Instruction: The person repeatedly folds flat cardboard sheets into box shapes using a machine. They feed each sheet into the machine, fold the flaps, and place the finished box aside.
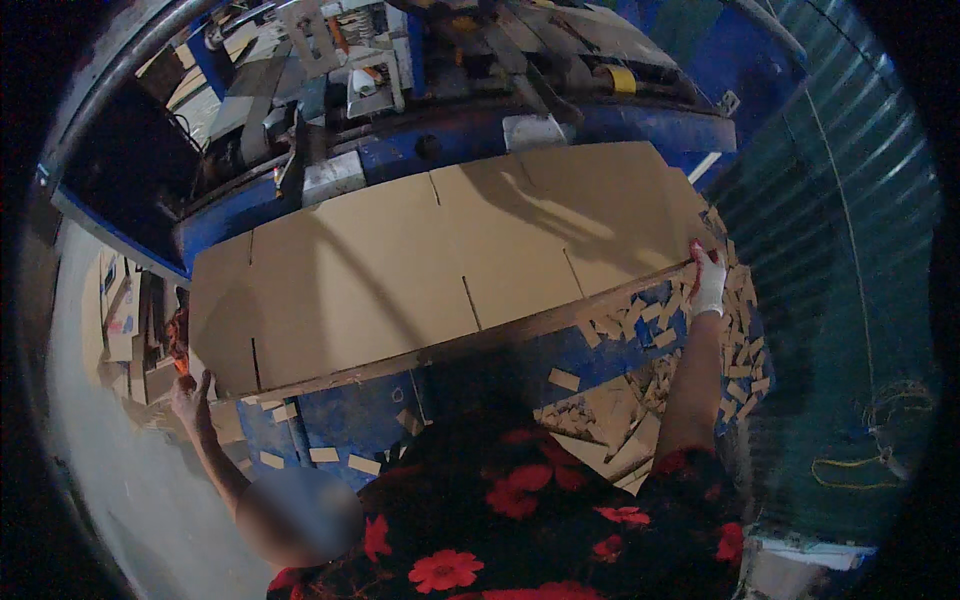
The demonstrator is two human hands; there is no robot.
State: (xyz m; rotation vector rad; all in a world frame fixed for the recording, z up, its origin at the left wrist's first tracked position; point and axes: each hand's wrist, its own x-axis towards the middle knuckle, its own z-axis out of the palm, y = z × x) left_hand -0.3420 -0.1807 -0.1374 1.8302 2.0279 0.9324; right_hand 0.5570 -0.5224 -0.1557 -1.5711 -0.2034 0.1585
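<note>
A long brown cardboard sheet (400, 260) with several short dark slots along its two long sides spans the space in front of me. Its near edge looks thick, but whether more sheets lie under it I cannot tell. At its right end my right hand (707, 280), in a white glove with red fingers, grips the near edge. My left hand (190, 395) closes on the left near corner, thumb raised beside the edge. Something orange-red (180, 350) shows at the left fingers; what it is I cannot make out.
A blue machine (620, 130) with metal bars and belts stands just beyond the sheet. Small cardboard offcuts (735, 340) are heaped at right and scattered over a blue surface (340, 415) below. Cardboard pieces (125, 350) are piled at left. A green corrugated wall (850, 200) rises at right.
</note>
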